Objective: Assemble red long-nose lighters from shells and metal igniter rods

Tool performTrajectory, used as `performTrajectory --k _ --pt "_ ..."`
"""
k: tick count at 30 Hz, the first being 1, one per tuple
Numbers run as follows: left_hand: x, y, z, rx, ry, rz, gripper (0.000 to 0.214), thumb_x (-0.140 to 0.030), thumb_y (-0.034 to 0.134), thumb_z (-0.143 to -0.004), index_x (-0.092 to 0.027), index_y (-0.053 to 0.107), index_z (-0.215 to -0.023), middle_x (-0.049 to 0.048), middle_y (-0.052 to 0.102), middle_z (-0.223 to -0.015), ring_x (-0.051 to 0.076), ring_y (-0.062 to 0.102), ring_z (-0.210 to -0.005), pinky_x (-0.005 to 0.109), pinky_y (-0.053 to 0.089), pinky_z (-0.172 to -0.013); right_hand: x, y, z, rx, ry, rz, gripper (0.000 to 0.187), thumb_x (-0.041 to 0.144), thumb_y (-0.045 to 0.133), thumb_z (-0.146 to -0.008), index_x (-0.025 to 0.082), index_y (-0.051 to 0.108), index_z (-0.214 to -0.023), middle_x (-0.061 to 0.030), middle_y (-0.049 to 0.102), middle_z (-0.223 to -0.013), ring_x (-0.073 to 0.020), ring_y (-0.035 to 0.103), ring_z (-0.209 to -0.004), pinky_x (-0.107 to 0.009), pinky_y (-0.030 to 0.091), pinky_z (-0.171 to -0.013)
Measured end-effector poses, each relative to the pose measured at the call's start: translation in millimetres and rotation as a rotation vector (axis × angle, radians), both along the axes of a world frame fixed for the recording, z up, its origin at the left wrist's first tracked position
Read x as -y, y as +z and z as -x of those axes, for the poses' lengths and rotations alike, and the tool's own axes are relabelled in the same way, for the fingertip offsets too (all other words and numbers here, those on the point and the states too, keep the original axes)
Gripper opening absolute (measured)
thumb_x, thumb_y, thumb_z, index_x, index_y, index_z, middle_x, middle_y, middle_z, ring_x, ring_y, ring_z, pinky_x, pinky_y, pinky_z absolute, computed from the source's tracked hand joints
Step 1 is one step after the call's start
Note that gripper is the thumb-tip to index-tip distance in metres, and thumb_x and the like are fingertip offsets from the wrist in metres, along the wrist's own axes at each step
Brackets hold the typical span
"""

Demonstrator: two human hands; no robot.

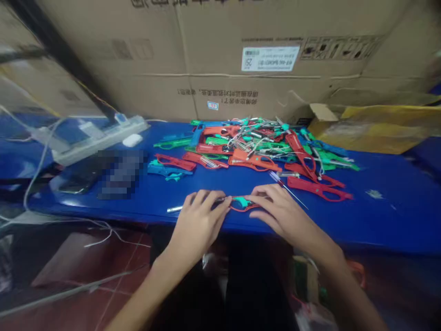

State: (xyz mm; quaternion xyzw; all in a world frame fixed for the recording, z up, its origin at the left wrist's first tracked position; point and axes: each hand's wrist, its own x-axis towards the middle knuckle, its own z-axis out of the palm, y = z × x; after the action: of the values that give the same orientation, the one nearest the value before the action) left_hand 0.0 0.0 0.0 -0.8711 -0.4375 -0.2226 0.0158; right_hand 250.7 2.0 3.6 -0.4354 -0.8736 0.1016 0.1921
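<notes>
Near the front edge of the blue table, my left hand (201, 214) and my right hand (280, 207) are closed on the two ends of a red loop-shaped plastic handle (237, 209). A teal part (242, 201) sits inside its loop. Much of the handle is hidden under my fingers. To the left of my left hand a shiny metal rod (174, 209) sticks out; whether it joins the handle cannot be told. Just beyond my right hand lies a thin screwdriver-like tool (289, 191), and past that a red plastic handle (319, 188).
A pile of red, green, blue and orange plastic handles (255, 161) with metal rods spreads across the table (389, 220). A big cardboard box (144, 92) stands behind. On the left are a power strip (103, 138), a white mouse-like object (132, 140), a dark phone (79, 179) and loose cables (43, 158).
</notes>
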Motion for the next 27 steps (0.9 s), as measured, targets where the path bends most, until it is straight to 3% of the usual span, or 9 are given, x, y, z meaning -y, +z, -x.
performTrajectory --k 5,8,15,27 --pt "-10 -1.2 20 0.149 -0.153 0.006 0.028 -0.019 0.053 -0.104 -0.022 0.066 -0.129 0.0043 0.074 -0.121 0.022 0.059 -0.105 0.042 0.042 -0.095 -1 0.3 2 0.007 0.002 -0.005 0.029 0.037 0.051 -0.103 0.026 0.069 -0.124 -0.0085 0.061 -0.118 -0.0233 0.057 -0.107 -0.040 0.048 -0.097" --pt "-10 -3.3 22 0.225 -0.097 0.012 0.031 -0.023 0.058 -0.102 -0.020 0.063 -0.133 0.0054 0.075 -0.116 0.021 0.063 -0.102 0.041 0.044 -0.095 1 0.5 2 -0.006 -0.001 -0.018 0.030 0.037 0.053 -0.103 0.026 0.069 -0.125 -0.0089 0.061 -0.121 -0.0236 0.057 -0.111 -0.041 0.048 -0.099" --pt "-10 -1.8 22 0.279 -0.050 0.045 0.013 -0.026 0.062 -0.101 -0.023 0.074 -0.104 0.0029 0.076 -0.108 0.020 0.064 -0.097 0.037 0.045 -0.085 1 -3.2 1 -0.028 0.013 -0.038 0.031 0.034 0.050 -0.105 0.028 0.068 -0.130 -0.0084 0.062 -0.127 -0.0234 0.057 -0.116 -0.043 0.050 -0.102" --pt "-16 -2.9 18 0.287 -0.033 0.088 0.013 -0.029 0.062 -0.101 -0.023 0.073 -0.104 0.0027 0.074 -0.106 0.020 0.062 -0.093 0.036 0.044 -0.079 1 -0.3 2 -0.077 -0.005 0.045 0.028 0.032 0.047 -0.106 0.026 0.069 -0.122 -0.0075 0.064 -0.124 -0.0230 0.059 -0.115 -0.043 0.050 -0.102"
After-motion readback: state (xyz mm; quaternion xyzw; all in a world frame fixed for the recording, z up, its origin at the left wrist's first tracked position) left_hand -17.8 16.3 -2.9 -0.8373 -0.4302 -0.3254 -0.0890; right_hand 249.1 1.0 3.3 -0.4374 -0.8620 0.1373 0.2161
